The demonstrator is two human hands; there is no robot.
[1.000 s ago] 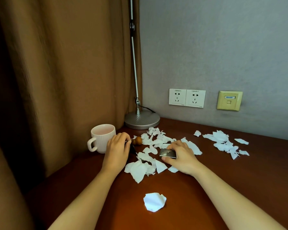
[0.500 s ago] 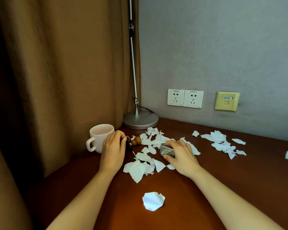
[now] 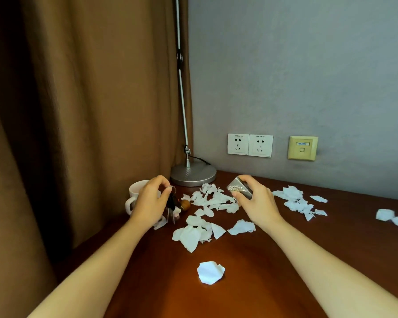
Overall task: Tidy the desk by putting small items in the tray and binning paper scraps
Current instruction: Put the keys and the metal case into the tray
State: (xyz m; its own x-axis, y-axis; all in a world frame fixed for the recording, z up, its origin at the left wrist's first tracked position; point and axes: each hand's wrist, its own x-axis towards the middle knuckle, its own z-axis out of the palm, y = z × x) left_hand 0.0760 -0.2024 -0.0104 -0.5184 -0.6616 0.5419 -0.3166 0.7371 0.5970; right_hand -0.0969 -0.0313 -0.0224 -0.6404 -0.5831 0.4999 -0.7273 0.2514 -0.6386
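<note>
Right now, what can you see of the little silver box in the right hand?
The silver box is small, flat and rectangular, seemingly shiny metal, with a fan-like embossed pattern on its broad face. The right hand grips it round its edges, holding it tilted above the paper scraps on the desk. Nothing else touches it.

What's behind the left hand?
A white mug, handle and part of the rim showing. The left hand, holding keys, covers the rest, so its contents cannot be seen.
</note>
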